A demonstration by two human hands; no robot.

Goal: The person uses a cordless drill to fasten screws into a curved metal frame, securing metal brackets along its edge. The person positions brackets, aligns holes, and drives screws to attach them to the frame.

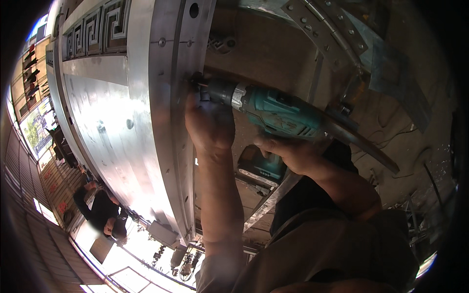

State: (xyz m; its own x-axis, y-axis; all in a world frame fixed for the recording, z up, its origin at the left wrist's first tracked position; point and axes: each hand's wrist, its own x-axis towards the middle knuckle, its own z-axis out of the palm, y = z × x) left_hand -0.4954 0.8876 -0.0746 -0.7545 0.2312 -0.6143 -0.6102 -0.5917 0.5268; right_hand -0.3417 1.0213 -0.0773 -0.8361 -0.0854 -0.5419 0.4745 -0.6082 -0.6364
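Observation:
A teal and black cordless drill [281,112] lies level across the middle, its chuck toward the metal door panel [139,161] on the left. My right hand [293,152] is wrapped round its grip, above the battery pack [263,168]. Just under the chuck, my left hand [212,128] is raised with its fingers curled up at the panel's edge, around the drill's tip. Those fingertips are dark and partly hidden, so what they pinch does not show. Where the bit meets the edge is unclear.
Perforated hinge plates [337,31] hang at the upper right, with a long metal bar [364,139] below them. The panel has a square-spiral pattern [117,22]. Another person [105,210] is beyond it at lower left. Thin wires [391,134] lie on the right.

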